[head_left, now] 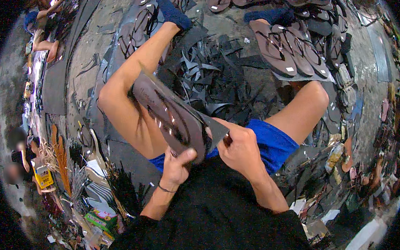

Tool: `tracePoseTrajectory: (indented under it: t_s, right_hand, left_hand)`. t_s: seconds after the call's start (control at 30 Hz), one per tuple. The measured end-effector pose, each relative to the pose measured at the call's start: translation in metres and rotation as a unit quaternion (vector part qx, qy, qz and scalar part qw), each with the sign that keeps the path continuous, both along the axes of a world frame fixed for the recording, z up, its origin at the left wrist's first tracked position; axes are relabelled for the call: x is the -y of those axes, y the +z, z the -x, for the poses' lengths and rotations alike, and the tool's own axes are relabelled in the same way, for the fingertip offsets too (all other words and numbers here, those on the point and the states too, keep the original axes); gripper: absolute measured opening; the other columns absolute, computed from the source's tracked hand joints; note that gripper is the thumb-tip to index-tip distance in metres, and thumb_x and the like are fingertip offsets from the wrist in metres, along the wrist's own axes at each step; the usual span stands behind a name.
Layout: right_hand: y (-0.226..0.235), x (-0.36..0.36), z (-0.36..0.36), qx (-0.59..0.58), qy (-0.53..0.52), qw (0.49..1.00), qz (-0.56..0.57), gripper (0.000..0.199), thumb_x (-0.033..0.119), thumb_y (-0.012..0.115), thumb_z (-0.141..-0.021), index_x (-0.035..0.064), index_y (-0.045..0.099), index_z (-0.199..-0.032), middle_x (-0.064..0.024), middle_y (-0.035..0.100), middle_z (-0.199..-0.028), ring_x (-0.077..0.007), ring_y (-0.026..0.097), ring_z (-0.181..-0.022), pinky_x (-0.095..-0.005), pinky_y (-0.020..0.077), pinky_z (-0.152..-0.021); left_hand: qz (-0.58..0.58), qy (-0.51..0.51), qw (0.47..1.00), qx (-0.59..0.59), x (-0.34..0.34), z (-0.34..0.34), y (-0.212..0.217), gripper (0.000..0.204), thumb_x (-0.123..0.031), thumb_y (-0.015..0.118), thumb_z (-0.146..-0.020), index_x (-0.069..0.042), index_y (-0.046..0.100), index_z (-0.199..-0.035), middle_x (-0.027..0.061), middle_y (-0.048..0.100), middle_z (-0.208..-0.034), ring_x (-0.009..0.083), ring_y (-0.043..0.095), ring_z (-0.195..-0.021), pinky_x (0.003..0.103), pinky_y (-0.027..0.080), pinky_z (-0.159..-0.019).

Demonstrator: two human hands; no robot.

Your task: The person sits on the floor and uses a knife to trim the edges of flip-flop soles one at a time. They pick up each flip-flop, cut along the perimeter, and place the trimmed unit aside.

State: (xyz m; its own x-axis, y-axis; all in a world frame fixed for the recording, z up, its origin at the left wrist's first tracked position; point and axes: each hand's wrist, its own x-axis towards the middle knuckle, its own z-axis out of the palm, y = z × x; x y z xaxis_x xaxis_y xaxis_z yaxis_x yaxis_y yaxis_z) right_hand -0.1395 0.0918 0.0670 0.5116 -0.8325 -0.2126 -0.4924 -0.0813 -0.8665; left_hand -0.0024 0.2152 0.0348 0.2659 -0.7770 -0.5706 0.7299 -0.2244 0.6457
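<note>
My left hand [177,167] grips the near end of a brown flip-flop [158,107], thumb on top of the footbed. The flip-flop lies slantwise above my lap, its dark glossy straps facing up. At its right side a thin dark grey sheet piece [218,131] sticks out past the sole. My right hand [242,147] is closed at that piece's edge, fingers curled and pressed together. The underside of the sole and the tips of my left fingers are hidden.
Dark offcuts [198,66] are heaped between my legs. Finished-looking brown flip-flops [287,50] lie in a row beyond my right knee, with more at the far side. A broom [62,163] and a green box [101,220] lie at left. Another person's leg [46,45] shows far left.
</note>
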Motion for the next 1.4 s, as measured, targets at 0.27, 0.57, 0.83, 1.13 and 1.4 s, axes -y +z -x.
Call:
tracePoseTrajectory:
  t_s: [0.27, 0.57, 0.83, 1.13, 1.4]
  right_hand:
    - [-0.025, 0.003, -0.010, 0.134, 0.029, 0.968, -0.212, 0.031, 0.028, 0.070, -0.082, 0.0001, 0.064, -0.095, -0.0113, 0.067, -0.078, -0.0123, 0.060, -0.068, -0.0298, 0.0488, -0.065]
    - [0.017, -0.017, 0.009, 0.181, -0.072, 0.975, -0.108, 0.030, 0.018, 0.070, -0.082, 0.0022, 0.064, -0.106, -0.0136, 0.068, -0.097, -0.0213, 0.067, -0.079, -0.0311, 0.0518, -0.072]
    - [0.019, -0.035, 0.073, 0.089, 0.106, 0.983, -0.118, 0.029, 0.014, 0.071, -0.079, 0.0051, 0.066, -0.106, -0.0119, 0.069, -0.096, -0.0214, 0.067, -0.075, -0.0300, 0.0533, -0.068]
    - [0.004, -0.031, 0.021, 0.112, 0.032, 0.988, 0.100, 0.030, 0.017, 0.074, -0.077, 0.0058, 0.066, -0.104, -0.0098, 0.068, -0.096, -0.0212, 0.066, -0.071, -0.0318, 0.0534, -0.064]
    - [-0.018, 0.052, -0.064, 0.154, -0.068, 0.984, 0.055, 0.027, 0.025, 0.063, -0.087, 0.0049, 0.064, -0.106, -0.0153, 0.066, -0.076, -0.0241, 0.064, -0.063, -0.0312, 0.0513, -0.061]
  left_hand:
    - [0.021, -0.178, 0.978, 0.104, -0.024, -0.019, -0.003, 0.066, -0.004, 0.071, -0.077, -0.001, 0.037, -0.133, 0.0114, 0.052, -0.126, 0.0220, 0.053, -0.114, 0.037, 0.041, -0.099]
    - [-0.006, 0.110, 0.985, 0.136, 0.078, -0.094, 0.044, 0.037, -0.039, 0.051, -0.095, -0.005, 0.055, -0.108, 0.0059, 0.063, -0.094, 0.0164, 0.064, -0.078, 0.028, 0.054, -0.069]
    - [-0.142, 0.097, 0.970, 0.171, 0.062, -0.070, 0.056, 0.051, -0.058, 0.049, -0.088, -0.009, 0.061, -0.096, 0.0068, 0.063, -0.072, 0.0169, 0.062, -0.057, 0.029, 0.054, -0.053]
    - [-0.078, 0.088, 0.993, 0.019, 0.059, -0.058, 0.051, 0.030, -0.036, 0.052, -0.094, -0.009, 0.059, -0.104, 0.0023, 0.064, -0.085, 0.0111, 0.062, -0.067, 0.025, 0.052, -0.059]
    - [-0.019, -0.020, 0.985, 0.173, 0.060, -0.059, 0.044, 0.049, -0.053, 0.043, -0.091, -0.006, 0.055, -0.098, 0.0099, 0.063, -0.080, 0.0184, 0.059, -0.056, 0.028, 0.048, -0.048]
